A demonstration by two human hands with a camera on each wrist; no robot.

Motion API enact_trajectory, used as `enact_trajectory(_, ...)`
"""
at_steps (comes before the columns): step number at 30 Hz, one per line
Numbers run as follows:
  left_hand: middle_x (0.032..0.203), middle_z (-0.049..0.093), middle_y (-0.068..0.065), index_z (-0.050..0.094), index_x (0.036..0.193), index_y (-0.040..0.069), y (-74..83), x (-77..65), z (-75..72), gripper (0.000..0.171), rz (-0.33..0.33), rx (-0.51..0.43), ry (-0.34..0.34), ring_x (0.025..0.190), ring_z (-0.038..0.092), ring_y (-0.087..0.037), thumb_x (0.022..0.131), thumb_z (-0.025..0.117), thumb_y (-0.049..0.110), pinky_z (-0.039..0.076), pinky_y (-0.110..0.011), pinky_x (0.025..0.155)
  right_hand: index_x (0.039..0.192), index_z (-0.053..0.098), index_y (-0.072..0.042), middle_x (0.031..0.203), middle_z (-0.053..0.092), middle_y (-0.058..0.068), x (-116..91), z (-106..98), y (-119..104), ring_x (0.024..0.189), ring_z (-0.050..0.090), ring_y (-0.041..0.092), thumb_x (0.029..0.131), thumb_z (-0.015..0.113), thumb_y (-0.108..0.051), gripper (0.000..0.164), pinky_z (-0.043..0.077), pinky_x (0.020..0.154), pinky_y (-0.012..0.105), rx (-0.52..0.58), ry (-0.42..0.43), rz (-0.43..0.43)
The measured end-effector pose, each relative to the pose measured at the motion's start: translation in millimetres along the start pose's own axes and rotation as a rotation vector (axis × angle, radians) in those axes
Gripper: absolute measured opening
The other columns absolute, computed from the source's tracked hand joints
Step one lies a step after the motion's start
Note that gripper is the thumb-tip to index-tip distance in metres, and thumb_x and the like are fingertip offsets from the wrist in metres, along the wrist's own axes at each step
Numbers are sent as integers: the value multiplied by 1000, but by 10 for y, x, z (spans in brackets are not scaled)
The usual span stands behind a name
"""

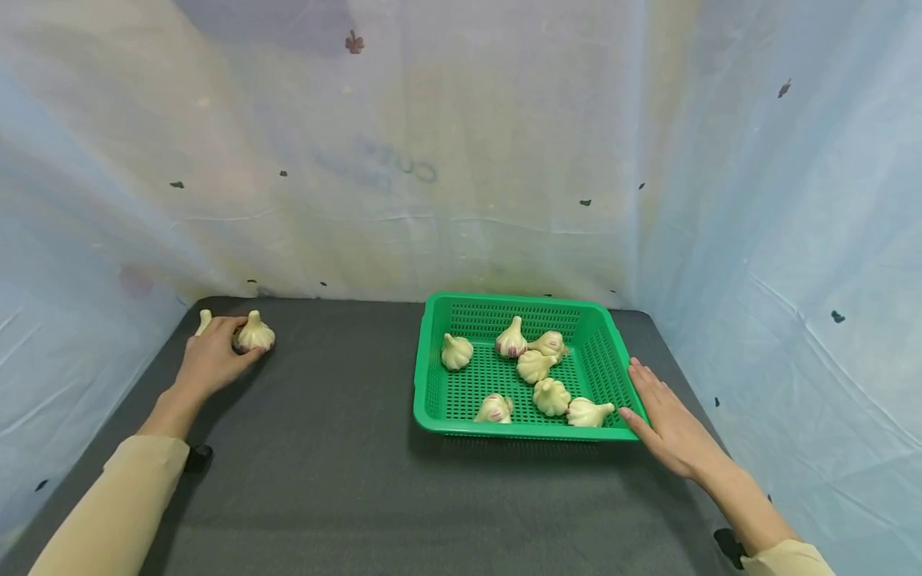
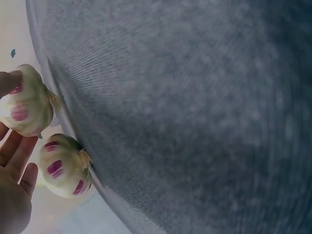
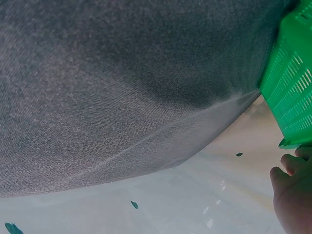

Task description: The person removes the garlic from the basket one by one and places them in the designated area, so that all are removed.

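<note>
At the table's far left corner, my left hand (image 1: 212, 358) pinches a garlic bulb (image 1: 255, 333) between thumb and fingers. A second garlic bulb (image 1: 205, 320) stands just left of it, partly hidden by the hand. In the left wrist view the held garlic bulb (image 2: 29, 105) shows purple streaks, with the other garlic bulb (image 2: 63, 165) beside it. My right hand (image 1: 670, 424) rests with straight fingers against the right side of a green plastic basket (image 1: 425, 376). Inside the basket lie several garlic bulbs (image 1: 535, 366).
A dark grey cloth covers the table (image 1: 310, 480). Pale plastic sheeting (image 1: 468, 160) hangs behind it and along both sides, close to the table's edges. The basket stands right of centre near the back edge.
</note>
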State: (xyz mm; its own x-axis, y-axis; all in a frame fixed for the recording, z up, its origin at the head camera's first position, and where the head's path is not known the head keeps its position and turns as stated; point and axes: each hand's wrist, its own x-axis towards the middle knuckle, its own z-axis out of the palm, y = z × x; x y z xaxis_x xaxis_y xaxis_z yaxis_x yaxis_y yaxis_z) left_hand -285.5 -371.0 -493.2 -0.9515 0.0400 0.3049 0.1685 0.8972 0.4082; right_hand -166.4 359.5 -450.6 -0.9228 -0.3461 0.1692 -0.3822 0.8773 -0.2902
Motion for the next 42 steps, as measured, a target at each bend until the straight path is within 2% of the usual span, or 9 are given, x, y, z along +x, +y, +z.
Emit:
enact_trajectory(3, 135, 46, -39, 47, 140, -15, -19, 15, 20, 69, -21, 8, 2, 124, 44, -58, 94, 76, 26, 30, -74, 91, 167, 13, -2, 172, 15, 20, -1, -2, -1, 157, 16, 45, 111, 49, -36, 74, -1, 129, 32, 5, -1, 4)
enact_trajectory(7, 134, 45, -40, 46, 140, -16, -30, 29, 41, 70, -44, 16, -5, 123, 44, -58, 95, 75, 28, 30, -74, 92, 167, 13, -3, 172, 15, 21, -2, -1, -3, 158, 13, 40, 111, 49, -36, 74, 6, 130, 44, 6, -2, 9)
enact_trajectory(14, 137, 42, -41, 43, 143, -17, 0, 36, 44, 70, -84, 3, -25, 127, 40, -58, 97, 72, 28, 24, -76, 99, 167, 12, -3, 172, 14, 21, 12, 13, 6, 157, 15, 45, 111, 49, -36, 74, 10, 128, 51, 12, -11, 8)
enact_trajectory(24, 139, 41, -41, 43, 143, -16, 19, 46, 42, 68, -97, 14, -34, 129, 39, -57, 98, 70, 27, 25, -76, 98, 167, 12, -3, 172, 15, 21, 10, -11, -11, 157, 16, 45, 110, 50, -36, 75, 6, 129, 45, 8, -14, 17)
enact_trajectory(33, 140, 41, -41, 43, 146, -14, 18, 45, 51, 69, -115, 10, -36, 129, 39, -57, 99, 70, 29, 25, -74, 98, 167, 12, -4, 172, 14, 20, 21, -7, -7, 156, 17, 46, 111, 49, -38, 76, 13, 127, 55, 14, -26, 31)
enact_trajectory(42, 141, 40, -41, 44, 145, -14, 65, 3, 31, 65, -84, -12, -5, 129, 39, -59, 98, 70, 24, 24, -77, 100, 167, 12, -4, 172, 14, 20, 11, -7, -10, 156, 16, 46, 110, 50, -37, 76, 7, 129, 47, 14, -20, 27)
